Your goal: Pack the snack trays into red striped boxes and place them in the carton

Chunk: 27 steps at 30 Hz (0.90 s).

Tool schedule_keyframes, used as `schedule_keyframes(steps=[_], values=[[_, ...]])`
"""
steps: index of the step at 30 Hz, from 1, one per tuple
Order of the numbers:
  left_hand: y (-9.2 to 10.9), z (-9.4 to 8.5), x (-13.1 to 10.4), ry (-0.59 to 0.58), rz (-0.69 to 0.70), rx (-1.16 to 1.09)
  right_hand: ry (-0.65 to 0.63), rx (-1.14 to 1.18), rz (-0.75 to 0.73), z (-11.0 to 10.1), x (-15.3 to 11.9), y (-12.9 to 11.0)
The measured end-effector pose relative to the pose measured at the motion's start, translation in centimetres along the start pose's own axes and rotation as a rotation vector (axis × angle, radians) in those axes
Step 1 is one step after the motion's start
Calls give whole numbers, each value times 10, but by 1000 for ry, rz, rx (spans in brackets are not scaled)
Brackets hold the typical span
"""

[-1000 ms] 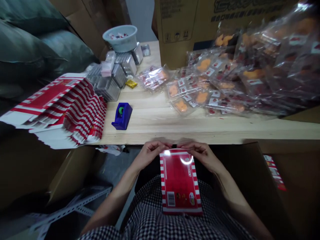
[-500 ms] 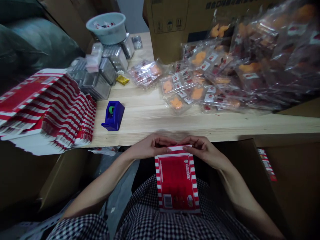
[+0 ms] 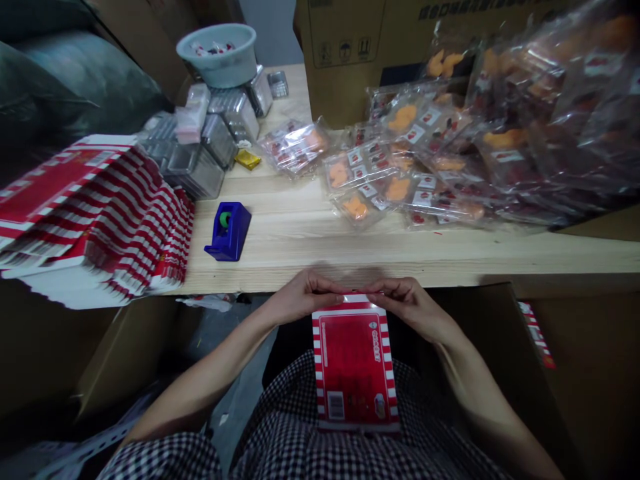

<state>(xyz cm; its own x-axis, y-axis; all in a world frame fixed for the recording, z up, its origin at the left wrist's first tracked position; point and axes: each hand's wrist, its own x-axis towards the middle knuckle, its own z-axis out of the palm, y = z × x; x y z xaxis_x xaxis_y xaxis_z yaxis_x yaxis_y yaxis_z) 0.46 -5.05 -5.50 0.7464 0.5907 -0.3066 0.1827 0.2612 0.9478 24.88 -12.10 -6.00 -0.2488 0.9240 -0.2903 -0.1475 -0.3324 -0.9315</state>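
Observation:
A red packet (image 3: 356, 367) with red-and-white striped edges hangs below the table's front edge, against the checked shirt. My left hand (image 3: 313, 295) pinches its top edge at the left, thumb on the near face. My right hand (image 3: 400, 300) grips the same edge at the right, thumb also in front. The fingertips behind the packet are partly hidden. Printed text and a barcode show on the packet's face.
On the table (image 3: 280, 233) are a blue tape dispenser (image 3: 229, 231), striped red cards (image 3: 100, 220) at left, clear boxes (image 3: 195, 170), a white bowl (image 3: 217, 60) and bagged orange pieces (image 3: 415, 153). A large carton (image 3: 350, 67) stands behind; open cartons flank my lap.
The view has shifted slightly. Both hands still hold the packet's top edge, with the fingers of my right hand drawn a little closer to the edge.

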Motion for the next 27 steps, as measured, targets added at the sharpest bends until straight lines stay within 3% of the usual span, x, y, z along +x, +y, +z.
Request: schedule_keyframes(steps=[8, 13, 21, 27], values=[[10, 1, -3, 13, -13, -22, -174, -9, 24, -11, 4, -11], [14, 4, -9, -19, 36, -27, -140, -40, 3, -6, 0, -12], [31, 8, -42, -35, 14, -10, -164, -94, 75, -17, -32, -18], [22, 22, -67, 44, 59, -13, -230, -178, 52, -16, -44, -22]])
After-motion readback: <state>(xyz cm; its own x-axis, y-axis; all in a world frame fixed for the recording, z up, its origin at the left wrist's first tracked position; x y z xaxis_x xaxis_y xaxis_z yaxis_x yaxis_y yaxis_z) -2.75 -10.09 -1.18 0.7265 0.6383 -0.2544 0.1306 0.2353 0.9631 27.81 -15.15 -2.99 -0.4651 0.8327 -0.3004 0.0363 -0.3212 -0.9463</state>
